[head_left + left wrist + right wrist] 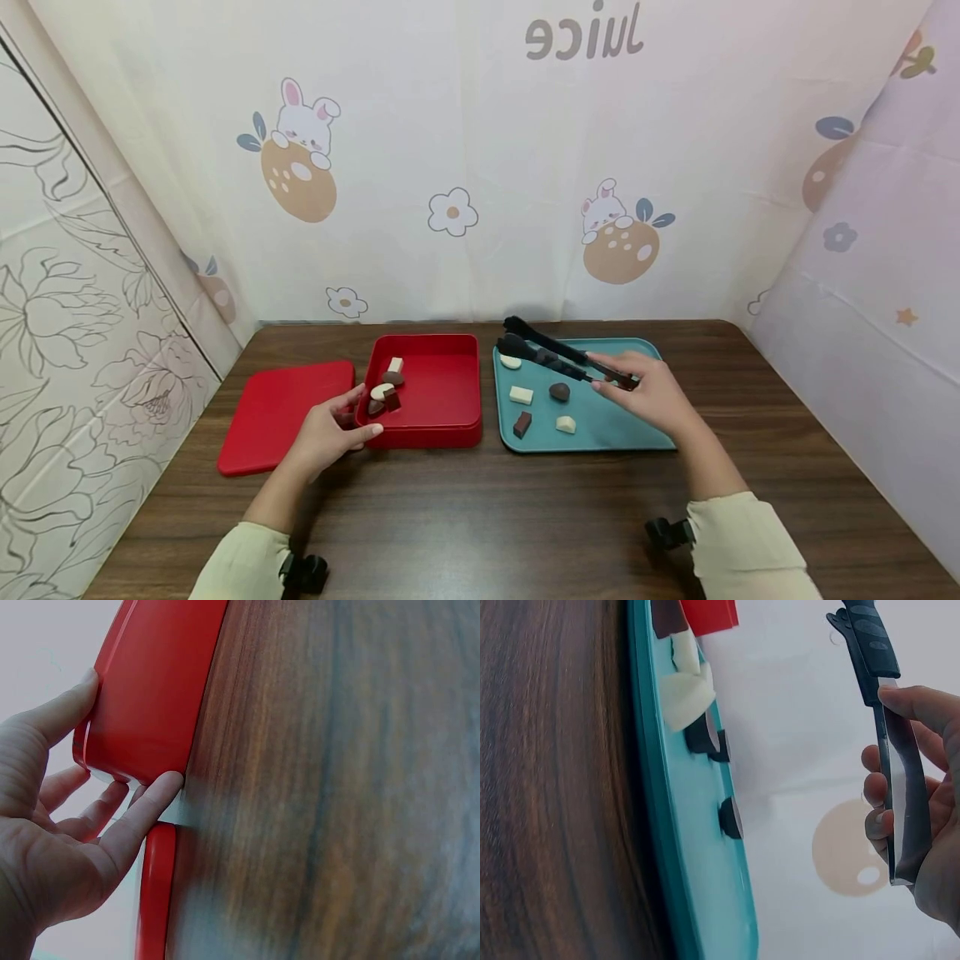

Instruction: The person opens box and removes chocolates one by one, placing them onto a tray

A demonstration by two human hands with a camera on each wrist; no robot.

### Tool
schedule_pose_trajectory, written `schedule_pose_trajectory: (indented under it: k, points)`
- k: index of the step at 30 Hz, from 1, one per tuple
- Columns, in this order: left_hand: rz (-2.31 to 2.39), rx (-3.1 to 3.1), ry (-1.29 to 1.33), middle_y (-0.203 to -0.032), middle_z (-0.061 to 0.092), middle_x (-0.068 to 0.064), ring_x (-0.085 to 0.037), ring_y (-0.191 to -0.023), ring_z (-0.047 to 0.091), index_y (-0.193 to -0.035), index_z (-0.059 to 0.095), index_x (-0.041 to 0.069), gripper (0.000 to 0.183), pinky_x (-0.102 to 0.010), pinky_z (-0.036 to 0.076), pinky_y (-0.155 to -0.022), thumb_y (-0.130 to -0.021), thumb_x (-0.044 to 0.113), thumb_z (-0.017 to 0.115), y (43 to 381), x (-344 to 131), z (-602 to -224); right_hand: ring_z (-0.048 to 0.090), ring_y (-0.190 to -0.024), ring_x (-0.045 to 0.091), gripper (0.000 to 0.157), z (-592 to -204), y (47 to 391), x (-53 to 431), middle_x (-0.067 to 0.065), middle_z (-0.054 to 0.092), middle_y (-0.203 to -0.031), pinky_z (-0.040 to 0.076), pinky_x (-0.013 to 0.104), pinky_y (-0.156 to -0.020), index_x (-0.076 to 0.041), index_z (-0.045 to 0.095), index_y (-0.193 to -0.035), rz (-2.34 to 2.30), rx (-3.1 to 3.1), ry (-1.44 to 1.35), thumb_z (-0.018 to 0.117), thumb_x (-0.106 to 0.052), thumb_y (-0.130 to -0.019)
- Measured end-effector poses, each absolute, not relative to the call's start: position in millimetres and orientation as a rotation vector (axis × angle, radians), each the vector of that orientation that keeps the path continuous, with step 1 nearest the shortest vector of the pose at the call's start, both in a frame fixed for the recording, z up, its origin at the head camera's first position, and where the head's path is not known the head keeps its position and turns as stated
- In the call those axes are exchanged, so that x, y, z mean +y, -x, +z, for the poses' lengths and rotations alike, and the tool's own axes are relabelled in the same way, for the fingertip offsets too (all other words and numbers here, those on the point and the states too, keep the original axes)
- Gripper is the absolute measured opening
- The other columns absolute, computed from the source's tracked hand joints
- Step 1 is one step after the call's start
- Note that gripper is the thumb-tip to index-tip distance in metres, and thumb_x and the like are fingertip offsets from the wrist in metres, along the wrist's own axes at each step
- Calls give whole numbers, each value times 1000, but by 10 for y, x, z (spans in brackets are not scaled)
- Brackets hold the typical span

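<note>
Cream sleeves (243, 567) sat closest to the head camera, each with a chunky black gadget (309, 575) at the wrist, both resting over a dark wooden table (480, 517). Main event was the tongs (551, 360): they were up over the teal tray (615, 433), black tips pointing left and a bit away from the person, so the long axis ran on a slant from the hand to just past the tray's far left corner. The tips stood slightly apart. From the right wrist cam the tongs looked pretty much upright, dark end on top with a small lean.

Right hand (652, 393) had a proper grip on the metal end, thumb on one side and fingers curled round the other, forearm coming in diagonally from the near right. Left hand (326, 437) held the near left corner of the red box (435, 437), thumb along the near wall, bent fingers against the left side, with that forearm angling in from the near left.

Some brown and white chocolate-looking pieces (521, 396) were spread on the tray, and a few more were bunched at the box's left side. Left of the box lay a flat red panel (281, 417).
</note>
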State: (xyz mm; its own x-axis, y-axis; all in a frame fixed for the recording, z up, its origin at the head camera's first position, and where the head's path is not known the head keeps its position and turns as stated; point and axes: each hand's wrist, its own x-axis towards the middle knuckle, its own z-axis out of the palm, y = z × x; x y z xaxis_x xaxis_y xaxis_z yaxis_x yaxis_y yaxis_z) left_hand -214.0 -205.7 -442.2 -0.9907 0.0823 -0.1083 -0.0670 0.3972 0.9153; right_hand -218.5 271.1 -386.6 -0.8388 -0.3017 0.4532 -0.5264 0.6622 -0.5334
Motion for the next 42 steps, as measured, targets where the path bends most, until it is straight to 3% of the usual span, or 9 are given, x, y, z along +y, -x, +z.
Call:
schedule_pose_trajectory:
  k: [11,23,31,42]
  points:
    - [1645,2518,5,-136,49,-22,-36,-113,54,-150,41,14,86,-37,59,-72,-77,29,84,2143,-2055,-4441,42,-62,10,41,-3788,2286,2428,-8,53,-76,36,26,-51,-9,67,-126,962,-2575,-848,76,-11,-86]
    - [1647,2514,-4,-137,49,-23,-35,-112,55,-150,41,14,85,-36,59,-72,-78,29,84,2137,-2055,-4440,45,-60,11,40,-3676,2429,2042,-7,48,-72,40,27,-52,-18,69,-125,895,-2709,-969,77,-21,-85]
    - [1644,2518,-3,-135,51,-22,-33,-110,56,-150,40,15,86,-37,59,-72,-78,30,84,2158,-2056,-4439,51,-70,13,43,-3653,2540,1764,-4,61,-85,48,27,-56,-16,68,-126,789,-2779,-1039,77,-22,-85]
    - [1654,2507,0,-134,52,-24,-33,-109,58,-150,40,14,85,-37,59,-72,-78,28,84,2149,-2058,-4440,48,-68,11,39,-3664,2694,1410,3,60,-87,45,25,-53,-29,68,-126,490,-2954,-1037,72,-29,-88]
